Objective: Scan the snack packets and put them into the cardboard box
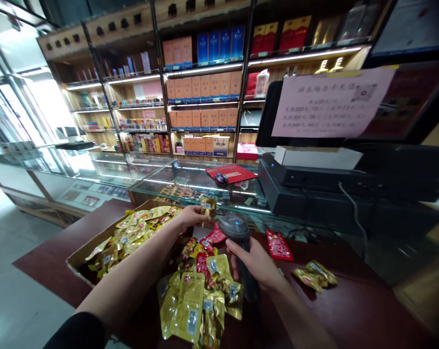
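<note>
Between its fingertips my left hand (190, 216) pinches a small gold packet (208, 206), held up in front of the glass counter. My right hand (253, 261) is wrapped round the handle of a black barcode scanner (235, 227), whose head is close to the right of that packet. Below the hands, gold packets (190, 305) lie in a pile on the dark red table, with red packets (203, 264) among them. A cardboard box (84, 274) full of gold packets (132, 237) stands to the left, partly behind my left forearm.
Two gold packets (316, 275) and a red packet (279, 245) lie on the table (357, 300) at the right. Beyond is a glass counter (161, 175) with a mouse (221, 179) on a red mat (241, 173). A dark monitor (268, 111) bears a pink paper sign (328, 104).
</note>
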The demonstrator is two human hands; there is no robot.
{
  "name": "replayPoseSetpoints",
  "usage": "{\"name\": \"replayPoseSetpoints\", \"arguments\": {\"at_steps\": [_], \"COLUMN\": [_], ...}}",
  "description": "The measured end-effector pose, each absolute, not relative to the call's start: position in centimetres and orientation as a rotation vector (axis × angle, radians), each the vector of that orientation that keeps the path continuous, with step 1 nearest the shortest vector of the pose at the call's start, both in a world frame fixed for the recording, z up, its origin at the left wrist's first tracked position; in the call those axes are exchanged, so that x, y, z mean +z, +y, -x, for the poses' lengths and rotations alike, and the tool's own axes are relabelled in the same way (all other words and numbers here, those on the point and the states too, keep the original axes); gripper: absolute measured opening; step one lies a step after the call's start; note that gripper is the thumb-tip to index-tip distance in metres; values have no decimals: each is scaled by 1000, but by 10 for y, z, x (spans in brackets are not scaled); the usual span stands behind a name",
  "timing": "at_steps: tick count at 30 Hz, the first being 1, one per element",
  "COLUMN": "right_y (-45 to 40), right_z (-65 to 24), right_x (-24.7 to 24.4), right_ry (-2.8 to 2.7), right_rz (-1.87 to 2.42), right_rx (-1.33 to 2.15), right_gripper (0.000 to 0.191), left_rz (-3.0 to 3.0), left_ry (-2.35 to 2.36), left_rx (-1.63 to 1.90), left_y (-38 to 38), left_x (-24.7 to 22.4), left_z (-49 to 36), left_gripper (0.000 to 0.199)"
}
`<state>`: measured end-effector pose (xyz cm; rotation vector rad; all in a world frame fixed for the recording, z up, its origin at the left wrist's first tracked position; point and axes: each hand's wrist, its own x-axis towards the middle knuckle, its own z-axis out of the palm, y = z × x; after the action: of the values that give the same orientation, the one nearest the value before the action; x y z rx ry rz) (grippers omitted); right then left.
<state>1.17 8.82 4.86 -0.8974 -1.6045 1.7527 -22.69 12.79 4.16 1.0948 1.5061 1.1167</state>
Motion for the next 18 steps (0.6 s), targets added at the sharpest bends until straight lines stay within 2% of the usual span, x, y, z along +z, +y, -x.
{"name": "replayPoseSetpoints", "arguments": {"at_steps": [5,11,18], "right_y": [86,83,83], "right_z": [-15,-12,-15], "right_x": [52,54,55], "right_ry": [-1596,-1634,-1640], "right_rz": [930,952,964], "right_rx": [1732,1707,1700], "right_gripper": [44,44,43], "left_rz": [-1149,-1089,-1161], "left_ry": [1671,1883,1919], "left_rx": [1117,1171,1219], "left_y": [84,35,34], "left_x": [81,109,114], "left_z": [286,354,343], "left_gripper": [46,69,67]}}
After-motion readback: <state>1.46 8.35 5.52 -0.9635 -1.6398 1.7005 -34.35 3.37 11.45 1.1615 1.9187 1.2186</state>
